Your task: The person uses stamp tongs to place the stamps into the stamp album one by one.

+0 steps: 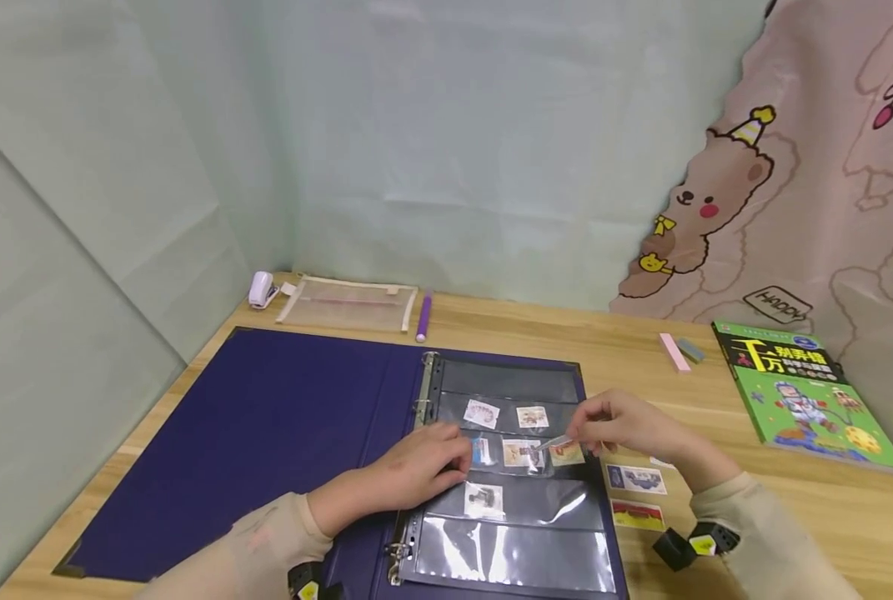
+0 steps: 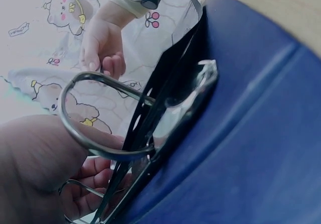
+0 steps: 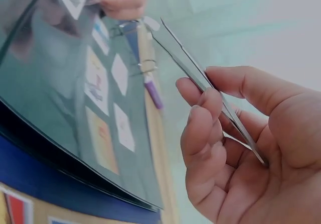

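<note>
Glare on album page, hazy wrist views

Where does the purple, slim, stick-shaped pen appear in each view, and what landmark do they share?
Head: the purple, slim, stick-shaped pen lies near centre, right of the pale, rectangular zip pouch.
Left wrist: not visible.
Right wrist: the pen is near centre.
Shared landmark: navy-blue ring binder.

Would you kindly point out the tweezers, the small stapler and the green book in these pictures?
Tweezers (image 3: 241, 126): right wrist view, on one metal arm, toward the joined end.
Small stapler (image 1: 260, 288): head view, on its body.
Green book (image 1: 802, 407): head view, on the front cover's printed astronaut.
</note>
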Demonstrator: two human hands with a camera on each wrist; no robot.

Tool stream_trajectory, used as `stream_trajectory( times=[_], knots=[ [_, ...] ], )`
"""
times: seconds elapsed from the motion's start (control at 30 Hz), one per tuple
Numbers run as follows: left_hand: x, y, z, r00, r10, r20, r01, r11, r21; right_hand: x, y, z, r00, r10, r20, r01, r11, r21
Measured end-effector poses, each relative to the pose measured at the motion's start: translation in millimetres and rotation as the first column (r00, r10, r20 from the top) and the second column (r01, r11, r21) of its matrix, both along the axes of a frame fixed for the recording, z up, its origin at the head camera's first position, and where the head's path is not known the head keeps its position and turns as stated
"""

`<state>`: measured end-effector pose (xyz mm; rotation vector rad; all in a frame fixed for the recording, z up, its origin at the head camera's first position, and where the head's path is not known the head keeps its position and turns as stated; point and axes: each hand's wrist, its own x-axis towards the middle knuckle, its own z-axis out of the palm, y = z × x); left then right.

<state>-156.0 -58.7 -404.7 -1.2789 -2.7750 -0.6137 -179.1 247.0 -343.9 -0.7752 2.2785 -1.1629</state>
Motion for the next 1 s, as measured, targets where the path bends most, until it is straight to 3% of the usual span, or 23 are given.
stream_trajectory(
  times=[0.23,0.6,0.83,1.0],
  knots=[
    [-2.4,0.3,-2.9,1.000,0.010,0.002,-0.010,1.000,-0.001,3.1,17.4,16.2,1.000,-0.020,0.023,0.020,1.000,-0.016],
    [-3.6,0.3,-6.3,0.996,-0.013,-0.087,0.019,0.997,0.069,10.9,51.1,30.8,0.997,-0.077,0.030,0.078,0.997,-0.026],
    [-3.2,0.6,-3.6,0.999,0.007,-0.034,-0.006,1.000,0.027,18.7,73.3,33.1,0.987,-0.157,-0.015,0.157,0.987,0.022],
    [-3.3,0.1,-2.8,1.000,0.010,-0.026,-0.009,1.000,0.015,24.3,90.9,30.1,0.985,-0.173,-0.024,0.173,0.984,0.036]
  ],
)
